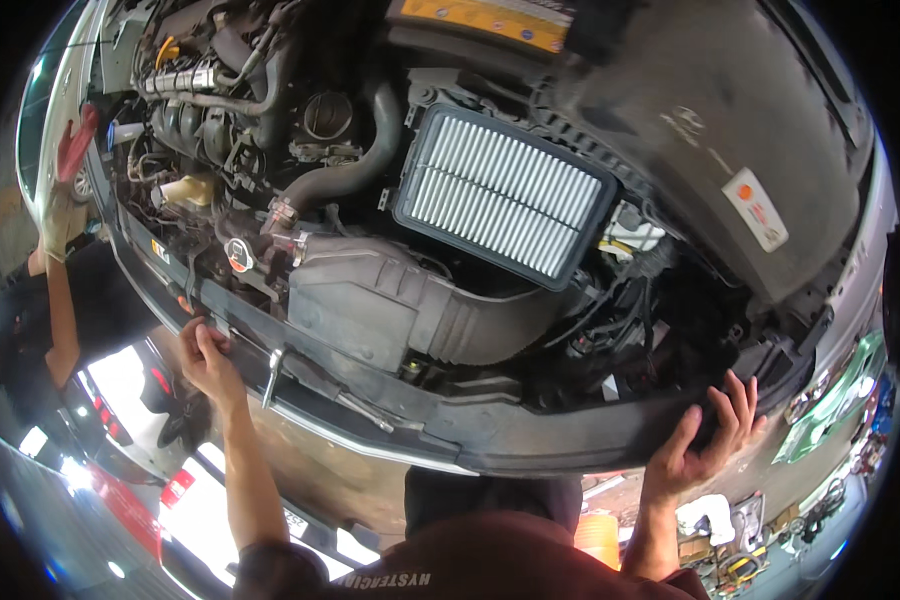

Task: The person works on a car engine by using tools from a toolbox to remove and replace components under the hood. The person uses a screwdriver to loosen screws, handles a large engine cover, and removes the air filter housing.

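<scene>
I see left hand (210,368) lower left, fingers curled; right hand (705,445) lower right, half-spread. Both at black front panel (570,435); can't tell if gripping. Pleated filter (507,195) upper centre.

Eng. bay, LH side: curved dk. hose (375,150) ran down twd. metal clamp (282,212). Round cap (238,254) w/ orange mark was fitted below, L of clamp. Cream cap (178,191) sat further L. RH side: white label (760,215) was on dk. panel (650,75). Bkgd., lower L: white veh. (205,508) stood nr. red veh. (122,500). Lower R: green sheet (836,402); orange cyl. item (597,535).
</scene>
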Tool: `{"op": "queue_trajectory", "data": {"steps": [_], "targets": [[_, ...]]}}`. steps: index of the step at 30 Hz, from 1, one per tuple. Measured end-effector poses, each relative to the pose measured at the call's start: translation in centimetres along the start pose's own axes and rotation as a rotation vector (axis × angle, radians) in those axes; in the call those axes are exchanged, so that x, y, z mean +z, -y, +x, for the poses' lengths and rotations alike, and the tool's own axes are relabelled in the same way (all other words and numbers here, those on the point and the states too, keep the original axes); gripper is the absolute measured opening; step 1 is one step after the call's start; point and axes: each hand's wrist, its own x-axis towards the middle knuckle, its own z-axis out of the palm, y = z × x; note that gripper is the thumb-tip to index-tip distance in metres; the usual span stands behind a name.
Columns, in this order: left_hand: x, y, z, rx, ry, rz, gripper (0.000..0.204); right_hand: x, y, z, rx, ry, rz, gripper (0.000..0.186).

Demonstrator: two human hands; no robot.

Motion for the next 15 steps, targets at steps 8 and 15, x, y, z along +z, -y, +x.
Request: {"op": "queue_trajectory", "data": {"steps": [8,15], "targets": [[-0.1,0.4,0.2,0.013,-0.062,0.058,0.022,0.2,0.4,-0.6,-0.008,0.041,-0.023,0.025],[-0.3,1.2,0.4,0.013,-0.055,0.052,0.024,-0.7,-1.0,-0.8,0.018,0.139,0.020,0.031]]}}
